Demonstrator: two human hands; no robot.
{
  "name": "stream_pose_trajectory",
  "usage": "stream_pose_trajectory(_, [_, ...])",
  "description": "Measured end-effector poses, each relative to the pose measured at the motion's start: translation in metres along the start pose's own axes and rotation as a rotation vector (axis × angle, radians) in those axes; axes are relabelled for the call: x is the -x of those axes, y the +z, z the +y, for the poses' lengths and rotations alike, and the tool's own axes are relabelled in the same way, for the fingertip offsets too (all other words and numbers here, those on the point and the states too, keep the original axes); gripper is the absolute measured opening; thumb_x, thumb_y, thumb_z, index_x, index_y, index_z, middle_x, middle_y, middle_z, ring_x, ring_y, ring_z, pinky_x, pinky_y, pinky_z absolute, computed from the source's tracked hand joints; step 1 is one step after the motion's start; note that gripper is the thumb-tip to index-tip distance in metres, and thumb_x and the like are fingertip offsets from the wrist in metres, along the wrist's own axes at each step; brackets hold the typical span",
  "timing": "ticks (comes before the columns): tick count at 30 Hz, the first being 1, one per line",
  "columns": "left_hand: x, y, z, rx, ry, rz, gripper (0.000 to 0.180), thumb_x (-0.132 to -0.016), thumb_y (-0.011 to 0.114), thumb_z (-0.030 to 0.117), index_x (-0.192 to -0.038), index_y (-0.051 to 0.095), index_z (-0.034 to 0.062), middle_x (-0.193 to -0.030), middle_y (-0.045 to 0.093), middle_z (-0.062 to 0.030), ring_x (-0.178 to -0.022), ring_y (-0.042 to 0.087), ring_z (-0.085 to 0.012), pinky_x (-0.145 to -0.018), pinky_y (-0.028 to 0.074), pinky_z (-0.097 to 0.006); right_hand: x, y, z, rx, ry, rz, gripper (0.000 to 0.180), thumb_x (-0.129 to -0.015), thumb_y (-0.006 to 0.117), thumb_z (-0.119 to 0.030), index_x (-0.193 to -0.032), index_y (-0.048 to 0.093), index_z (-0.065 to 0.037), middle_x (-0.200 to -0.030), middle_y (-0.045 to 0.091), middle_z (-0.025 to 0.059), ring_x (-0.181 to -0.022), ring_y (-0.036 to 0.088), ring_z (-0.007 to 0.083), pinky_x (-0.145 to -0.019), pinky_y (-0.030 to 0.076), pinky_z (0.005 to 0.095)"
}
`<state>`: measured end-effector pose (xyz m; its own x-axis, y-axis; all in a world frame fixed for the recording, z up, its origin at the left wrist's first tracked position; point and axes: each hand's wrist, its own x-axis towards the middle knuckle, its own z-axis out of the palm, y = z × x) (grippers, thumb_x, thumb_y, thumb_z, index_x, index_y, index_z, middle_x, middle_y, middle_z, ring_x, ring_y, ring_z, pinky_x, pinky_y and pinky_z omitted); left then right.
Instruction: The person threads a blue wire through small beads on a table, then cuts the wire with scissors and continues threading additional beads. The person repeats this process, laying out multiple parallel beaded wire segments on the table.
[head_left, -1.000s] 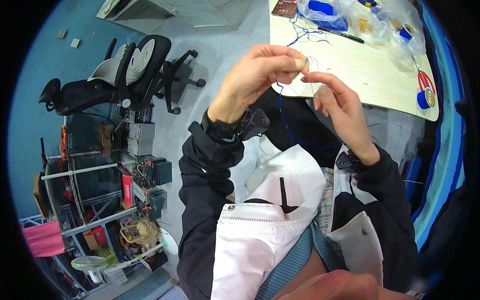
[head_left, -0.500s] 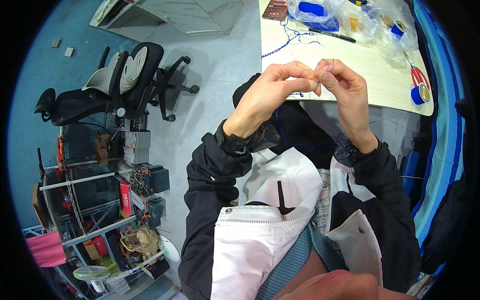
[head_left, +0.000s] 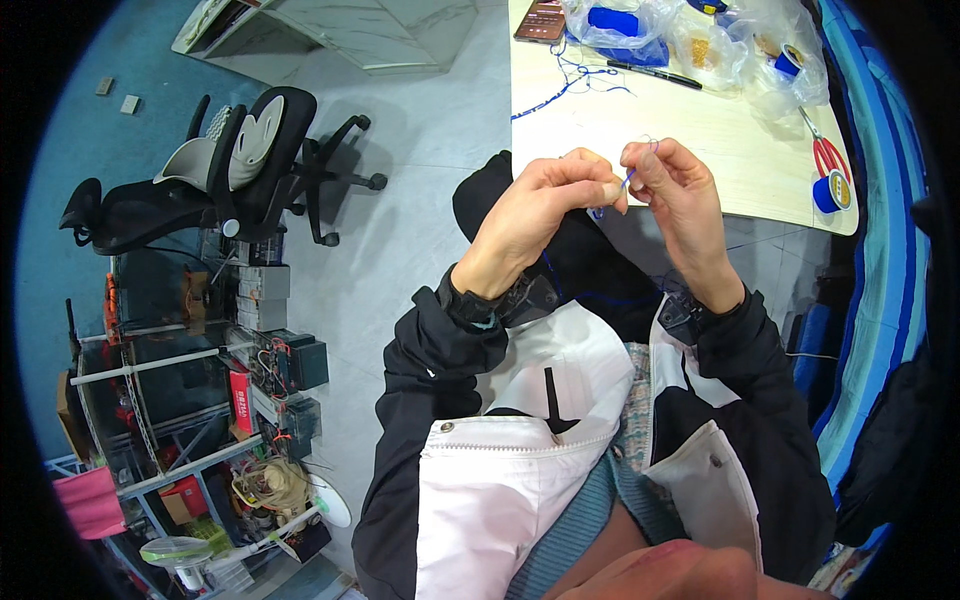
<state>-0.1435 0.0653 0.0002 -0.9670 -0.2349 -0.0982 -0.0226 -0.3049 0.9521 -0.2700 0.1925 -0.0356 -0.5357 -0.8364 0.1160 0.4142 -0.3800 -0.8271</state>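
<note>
My left hand (head_left: 535,205) and my right hand (head_left: 688,210) are held close together in front of the table's near edge. A short stretch of thin blue cord (head_left: 628,179) spans the small gap between them. The left thumb and forefinger pinch it. My right fingertips are pressed together on it too, and a thin loop of cord stands above them. Just below the left fingers a bit of blue hangs, too small to make out. More blue cord trails down over my dark-clad lap toward my wrists.
On the pale table (head_left: 690,125) lie tangled blue cord (head_left: 570,88), a black pen (head_left: 655,74), a phone (head_left: 541,20), plastic bags (head_left: 745,70) with yellow bits and blue spools, red-handled scissors (head_left: 829,158) and a blue spool (head_left: 831,191). An office chair (head_left: 220,165) stands left.
My hands have drawn slightly apart, so the blue cord now shows between the fingertips. Both sit a little lower relative to the table. The whole view has shifted slightly.
</note>
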Motion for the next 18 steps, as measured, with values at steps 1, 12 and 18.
stream_pose_trajectory(1, [0.001, 0.000, -0.003, 0.016, -0.007, 0.002, 0.012, -0.085, 0.058, 0.006, -0.085, 0.064, -0.0047, -0.091, 0.058, -0.0059, -0.090, 0.053, -0.0158, -0.085, 0.040, -0.028, 0.000, -0.003, 0.000, -0.045, 0.035, -0.010, 0.010, -0.092, 0.061, -0.015, -0.090, 0.062, -0.005, -0.090, 0.064, 0.0041, -0.072, 0.052, 0.0081, -0.067, 0.043, 0.0207])
stream_pose_trajectory(12, [0.007, 0.010, -0.024, 0.121, 0.072, -0.081, 0.015, -0.088, 0.058, 0.010, -0.089, 0.067, -0.0013, -0.087, 0.062, -0.0028, -0.086, 0.054, -0.0115, -0.084, 0.039, -0.025, 0.002, -0.020, 0.006, -0.113, 0.160, 0.019, 0.010, -0.093, 0.059, -0.018, -0.092, 0.061, -0.009, -0.094, 0.065, 0.0047, -0.077, 0.054, 0.0070, -0.069, 0.045, 0.0212])
stream_pose_trajectory(18, [0.013, 0.021, -0.039, 0.383, 0.151, 0.110, 0.019, -0.092, 0.055, 0.014, -0.097, 0.065, -0.0011, -0.092, 0.064, -0.0047, -0.085, 0.054, -0.0093, -0.081, 0.039, -0.023, 0.011, -0.014, 0.029, -0.194, 0.191, 0.135, 0.009, -0.093, 0.059, -0.015, -0.096, 0.061, -0.006, -0.097, 0.064, 0.0059, -0.078, 0.054, 0.0071, -0.068, 0.045, 0.0222])
